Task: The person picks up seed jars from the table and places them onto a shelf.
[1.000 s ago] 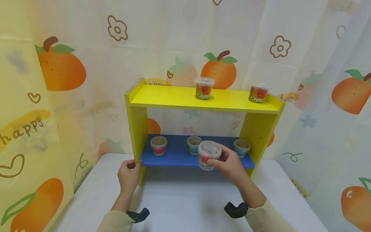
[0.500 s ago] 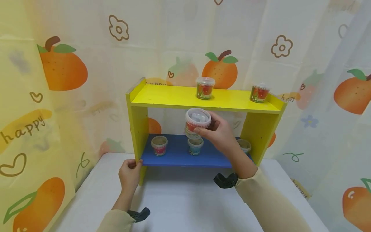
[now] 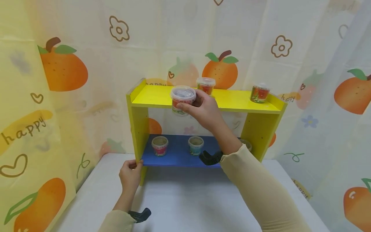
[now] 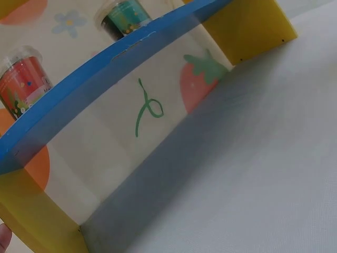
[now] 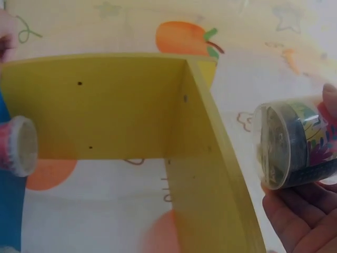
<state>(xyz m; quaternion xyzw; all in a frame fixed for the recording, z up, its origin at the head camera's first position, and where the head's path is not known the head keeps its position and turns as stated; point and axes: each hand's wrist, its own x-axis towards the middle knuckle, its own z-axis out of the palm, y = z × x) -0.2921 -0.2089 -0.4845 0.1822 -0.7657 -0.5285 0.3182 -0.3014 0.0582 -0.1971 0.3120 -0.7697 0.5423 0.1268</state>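
My right hand (image 3: 207, 111) holds a small clear plastic tub (image 3: 182, 104) with a red printed label and a clear lid, thumb in front and fingers round its side. In the head view the tub overlaps the front edge of the yellow upper shelf board (image 3: 240, 100). The right wrist view shows the same tub (image 5: 295, 145) from its lid end, dark inside. My left hand (image 3: 130, 175) grips the lower left side panel of the shelf unit, by the end of the blue board (image 3: 174, 161); only a fingertip (image 4: 4, 237) shows in the left wrist view.
Two red-labelled tubs stand on the upper board, one mid-board (image 3: 206, 86) behind my right hand, one at right (image 3: 260, 93). The blue board bears a pink-labelled tub (image 3: 159, 148), a blue one (image 3: 195, 148) and one mostly hidden behind my right arm. White cloth (image 3: 179, 199) covers the table.
My right hand has carried the tub up and leftward, from in front of the blue board to the upper board's front edge. The left hand keeps its grip on the side panel.
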